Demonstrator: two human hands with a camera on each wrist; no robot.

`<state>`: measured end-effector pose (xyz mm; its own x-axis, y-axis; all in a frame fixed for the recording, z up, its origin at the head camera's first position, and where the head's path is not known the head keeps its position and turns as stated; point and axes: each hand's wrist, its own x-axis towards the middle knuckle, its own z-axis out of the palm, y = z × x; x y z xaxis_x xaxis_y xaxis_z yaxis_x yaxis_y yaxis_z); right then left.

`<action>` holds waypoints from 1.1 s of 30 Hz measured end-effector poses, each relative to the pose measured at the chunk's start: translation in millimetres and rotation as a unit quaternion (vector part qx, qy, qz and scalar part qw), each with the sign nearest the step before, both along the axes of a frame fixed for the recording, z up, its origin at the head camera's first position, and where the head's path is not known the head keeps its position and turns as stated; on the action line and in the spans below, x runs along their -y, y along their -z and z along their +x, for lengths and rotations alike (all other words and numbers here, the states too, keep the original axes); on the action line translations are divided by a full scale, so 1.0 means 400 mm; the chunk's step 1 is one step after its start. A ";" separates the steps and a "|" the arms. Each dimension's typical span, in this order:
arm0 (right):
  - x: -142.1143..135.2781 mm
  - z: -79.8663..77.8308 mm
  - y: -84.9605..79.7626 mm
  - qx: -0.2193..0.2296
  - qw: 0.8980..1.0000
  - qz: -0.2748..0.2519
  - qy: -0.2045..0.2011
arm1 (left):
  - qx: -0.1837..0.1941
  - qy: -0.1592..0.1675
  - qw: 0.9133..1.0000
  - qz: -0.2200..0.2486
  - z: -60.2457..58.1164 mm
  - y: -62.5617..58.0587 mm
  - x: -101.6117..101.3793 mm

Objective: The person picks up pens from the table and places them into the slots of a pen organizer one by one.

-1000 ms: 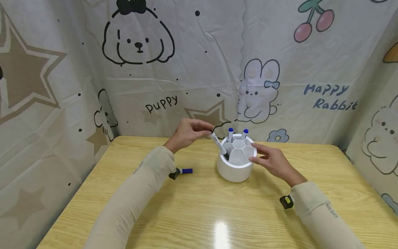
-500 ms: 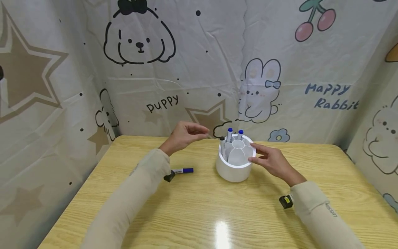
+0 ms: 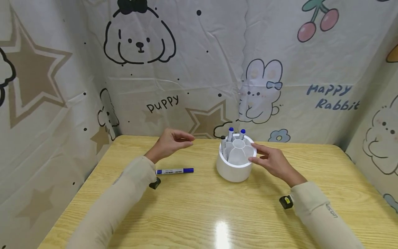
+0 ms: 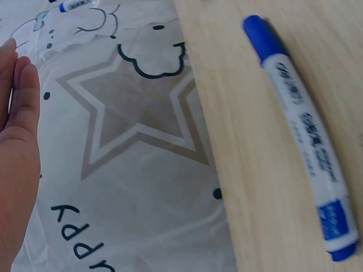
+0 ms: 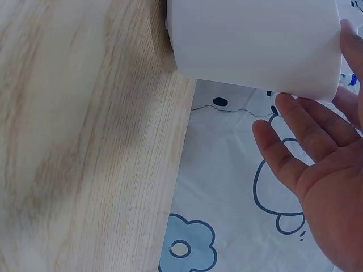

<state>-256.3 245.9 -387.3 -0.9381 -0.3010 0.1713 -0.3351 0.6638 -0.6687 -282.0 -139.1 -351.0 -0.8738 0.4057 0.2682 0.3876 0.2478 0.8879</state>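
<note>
A round white pen holder [image 3: 234, 172] with several compartments stands on the wooden table. My right hand [image 3: 275, 163] steadies it at the right, thumb and fingers spread around its upper wall; the right wrist view shows the fingertips [image 5: 286, 102] against the white wall [image 5: 255, 42]. Inside the holder stand a black-capped marker [image 3: 223, 147] at the left and two blue-capped markers [image 3: 230, 134] at the back. My left hand [image 3: 171, 142] hovers left of it, holding nothing. Below that hand a blue-capped whiteboard marker [image 3: 175, 171] lies flat, seen close in the left wrist view.
A printed cloth [image 3: 199, 69] with cartoon figures hangs behind the table and at both sides. The wooden tabletop [image 3: 186, 211] stretches toward the front. A small black device sits at each wrist.
My left hand has let go of the black-capped marker, which now stands in the pen holder, and has drawn back to the left. My right hand has stayed at the holder.
</note>
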 end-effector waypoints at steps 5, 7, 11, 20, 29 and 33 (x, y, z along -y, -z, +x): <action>0.000 -0.002 0.001 0.004 1.000 0.002 0.002 | 0.015 -0.004 1.000 -0.008 0.009 0.021 0.027; -0.002 -0.002 0.001 0.006 1.000 0.000 0.001 | 0.018 -0.009 1.000 -0.012 0.015 0.030 0.038; -0.002 0.000 0.001 0.007 1.000 0.002 -0.001 | 0.028 -0.014 0.999 -0.017 0.027 0.045 0.063; -0.003 0.000 0.005 0.002 1.000 0.005 0.000 | 0.062 -0.032 0.997 -0.042 0.051 0.083 0.114; 0.002 0.007 0.003 0.000 1.000 0.011 0.000 | 0.080 -0.030 0.995 -0.059 0.062 0.117 0.158; 0.005 0.008 -0.003 -0.002 1.000 0.016 0.002 | 0.079 -0.022 0.994 -0.072 0.066 0.129 0.177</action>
<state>-253.2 244.0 -386.2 -0.9390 -0.3021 0.1646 -0.3341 0.6865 -0.6458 -255.8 -209.8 -402.5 -0.9177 0.3914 0.0681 0.2328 0.3909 0.8905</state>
